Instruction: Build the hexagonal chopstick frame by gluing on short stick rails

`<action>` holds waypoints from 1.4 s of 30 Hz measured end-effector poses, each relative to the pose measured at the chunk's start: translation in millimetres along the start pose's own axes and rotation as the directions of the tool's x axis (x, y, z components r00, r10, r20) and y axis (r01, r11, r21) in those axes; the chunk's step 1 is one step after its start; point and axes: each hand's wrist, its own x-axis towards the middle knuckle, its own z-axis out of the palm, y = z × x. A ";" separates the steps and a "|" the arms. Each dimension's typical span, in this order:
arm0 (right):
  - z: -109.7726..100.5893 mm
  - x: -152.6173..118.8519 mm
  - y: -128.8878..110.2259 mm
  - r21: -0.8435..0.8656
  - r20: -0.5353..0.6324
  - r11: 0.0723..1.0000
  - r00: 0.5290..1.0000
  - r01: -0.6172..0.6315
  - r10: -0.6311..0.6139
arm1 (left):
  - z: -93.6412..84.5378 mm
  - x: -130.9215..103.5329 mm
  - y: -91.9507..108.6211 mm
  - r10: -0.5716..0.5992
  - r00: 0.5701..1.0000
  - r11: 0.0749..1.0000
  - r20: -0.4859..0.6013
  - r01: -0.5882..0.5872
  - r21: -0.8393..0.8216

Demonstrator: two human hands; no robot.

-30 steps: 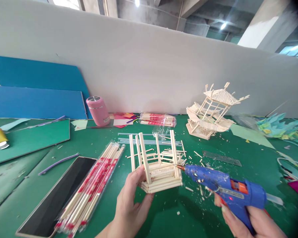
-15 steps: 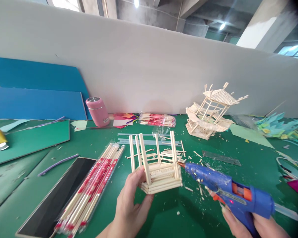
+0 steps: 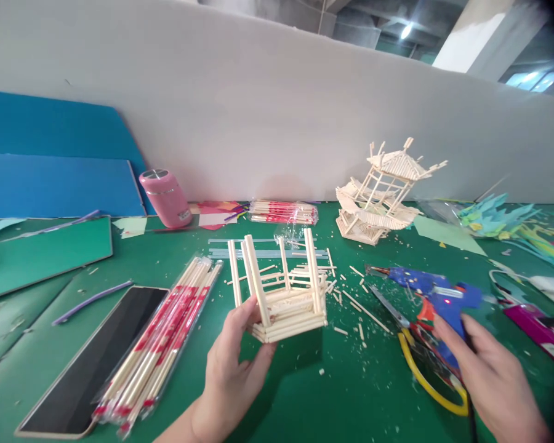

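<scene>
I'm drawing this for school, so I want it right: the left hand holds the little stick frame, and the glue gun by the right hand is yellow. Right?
Not quite: the glue gun by the right hand is blue, as the head view shows. The left hand does hold the little stick frame.

Pale stick frame point(image 3: 286, 315), posts upward, left of blue glue gun point(image 3: 445, 297).

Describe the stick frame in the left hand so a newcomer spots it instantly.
Over the green table, front and centre, is the person's left hand. It grips a small pale stick frame: slatted floor, upright posts. Unlike the taller stick pagoda behind it to the right, it has no roof.
</scene>
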 end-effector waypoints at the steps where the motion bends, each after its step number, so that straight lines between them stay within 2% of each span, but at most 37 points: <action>1: -0.5 4.3 5.8 -0.115 0.035 0.992 0.997 -0.058 0.062 | 0.2 -0.1 -0.7 -0.006 1.000 1.000 -0.002 0.006 -0.007; 4: 1.7 10.8 24.6 -0.271 0.035 0.957 0.992 -0.107 0.120 | 1.2 -0.3 -2.4 -0.015 1.000 1.000 -0.006 0.015 -0.021; 8: 6.9 10.4 37.5 -0.349 -0.020 0.935 0.999 -0.053 0.049 | 1.4 0.1 -1.6 -0.008 1.000 1.000 -0.009 0.008 -0.010; 10: 8.7 7.5 31.4 -0.350 -0.071 0.937 0.997 0.008 -0.035 | 1.1 0.3 -0.7 -0.012 1.000 1.000 -0.008 0.012 -0.006; 13: 13.9 -5.0 4.3 -0.301 -0.102 0.944 0.979 0.139 -0.177 | 1.0 0.3 -0.5 -0.013 1.000 1.000 -0.015 0.013 -0.007; 15: 21.4 -19.4 -20.9 -0.197 0.028 0.935 0.955 0.294 -0.295 | 1.3 0.1 -0.6 -0.012 1.000 1.000 -0.018 0.012 -0.010; 17: 31.9 -35.2 -44.9 -0.051 0.263 0.892 0.868 0.449 -0.421 | 1.4 -0.1 -0.5 -0.020 1.000 1.000 -0.009 0.020 -0.017; 19: 43.2 -48.4 -62.4 0.059 0.392 0.853 0.774 0.519 -0.497 | 1.5 -0.1 0.2 -0.028 1.000 0.999 0.001 0.028 -0.030; 20: 48.6 -53.1 -67.8 0.091 0.429 0.840 0.740 0.536 -0.519 | 1.5 0.0 0.7 -0.033 0.999 0.999 0.007 0.033 -0.037; 22: 58.1 -58.4 -72.5 0.123 0.466 0.824 0.701 0.554 -0.540 | 1.3 0.3 1.6 -0.034 0.999 0.998 0.018 0.035 -0.046; 27: 73.5 -59.9 -68.8 0.128 0.501 0.811 0.669 0.570 -0.549 | 1.2 1.1 3.4 -0.022 1.000 0.998 0.018 0.023 -0.055; 31: 76.8 -62.8 -69.3 0.148 0.497 0.819 0.674 0.555 -0.547 | 0.7 1.1 4.2 -0.023 1.000 0.998 0.016 0.024 -0.049; 35: 70.7 -66.0 -71.9 0.232 0.464 0.834 0.697 0.500 -0.547 | 0.0 0.6 2.6 -0.034 0.999 0.999 0.016 0.035 -0.033; 38: 61.3 -65.1 -73.6 0.291 0.407 0.845 0.741 0.449 -0.534 | 0.0 0.7 1.1 -0.028 0.999 0.999 0.017 0.029 -0.043; 42: 48.1 -61.0 -80.0 0.427 0.270 0.844 0.846 0.324 -0.461 | 0.3 0.4 1.0 -0.016 1.000 0.998 0.011 0.016 -0.052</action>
